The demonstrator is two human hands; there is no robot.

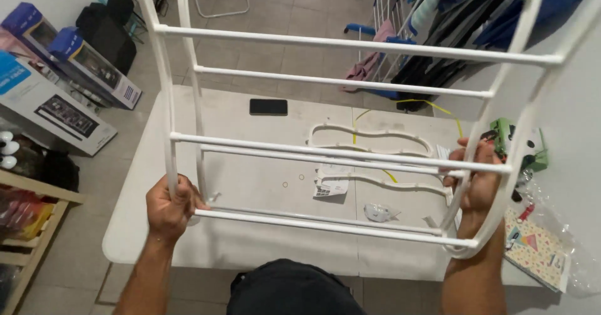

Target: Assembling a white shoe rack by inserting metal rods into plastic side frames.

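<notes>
White rack frame is being steadied above the table: I am closing my left hand and right hand around opposite side rails, keeping it level.

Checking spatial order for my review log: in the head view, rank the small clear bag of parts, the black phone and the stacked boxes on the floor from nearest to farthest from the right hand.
From the right hand, gripping the white rack:
1. Small clear bag of parts, on the table just left of the hand.
2. Black phone, at the table's far edge.
3. Stacked boxes, on the floor far left.
</notes>
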